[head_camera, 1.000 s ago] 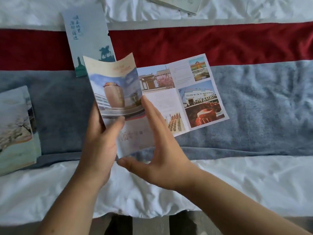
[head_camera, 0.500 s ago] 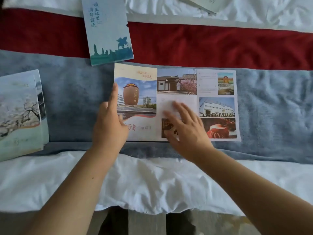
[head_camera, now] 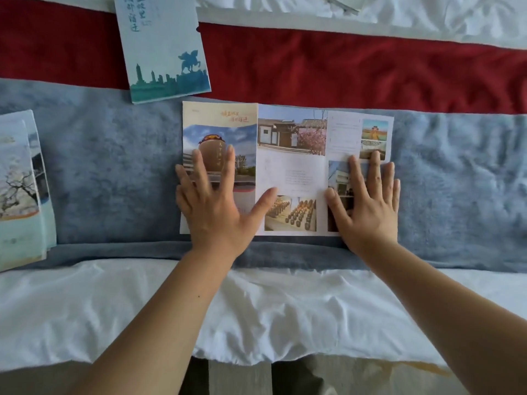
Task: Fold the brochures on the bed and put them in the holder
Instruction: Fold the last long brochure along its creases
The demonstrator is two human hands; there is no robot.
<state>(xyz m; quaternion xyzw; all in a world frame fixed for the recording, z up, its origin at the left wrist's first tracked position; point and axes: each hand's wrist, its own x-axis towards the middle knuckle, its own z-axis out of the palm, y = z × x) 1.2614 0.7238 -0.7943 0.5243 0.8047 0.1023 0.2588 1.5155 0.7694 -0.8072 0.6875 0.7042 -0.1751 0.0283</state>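
I press my left hand [head_camera: 211,212] and right hand [head_camera: 368,206] flat, fingers spread, gripping nothing, on 1 open brochure [head_camera: 291,166]: unfolded, holder not in view.

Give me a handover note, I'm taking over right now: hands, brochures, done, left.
Left hand: open, flat on the open brochure, left panel.
Right hand: open, flat on its right panel.
It lies spread on the grey blanket; blue brochure beyond it, brochure stack far left.
Holder not in view.
Done: nothing stowed that shows.
Left: fold this one, stow all.
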